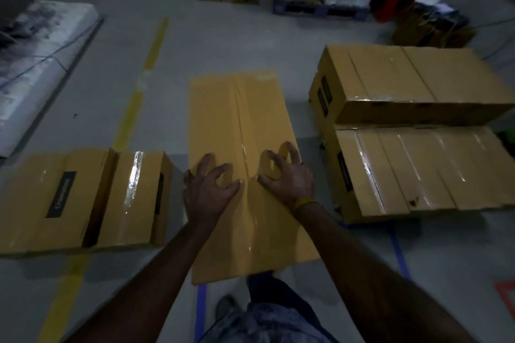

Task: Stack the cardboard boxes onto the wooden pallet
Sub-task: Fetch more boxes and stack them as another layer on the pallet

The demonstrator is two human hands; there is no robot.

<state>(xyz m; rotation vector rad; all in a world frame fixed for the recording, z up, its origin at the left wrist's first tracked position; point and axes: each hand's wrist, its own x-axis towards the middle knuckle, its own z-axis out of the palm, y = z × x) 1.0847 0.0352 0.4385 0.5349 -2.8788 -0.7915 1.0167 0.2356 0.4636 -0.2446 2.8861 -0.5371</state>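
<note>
My fingers (289, 152) are spread and a little arched, only the tips pressing on the taped top of the cardboard box (242, 164) in the middle; they grip nothing, on both sides. The left hand (207, 189) sits just at 9 o'clock of the tape seam, the right hand (289, 178) just at 3 o'clock of it, thumbs nearly meeting. To lift this box well, I judge that I should slide the hands out to its long sides and take it from below, because the top is glossy with tape and gives no hold. The box stands on the floor (223, 44), between the two boxes (83, 198) at 9 o'clock and the stack of boxes (412, 131) at 3 o'clock, apart from both. The wooden pallet I cannot see clearly: it is probably under that stack, but the boxes cover it. The stack's right part is cut by the frame edge. The light is weak, so the black labels are not readable, and the goods at 12 o'clock are only dim shapes.
</note>
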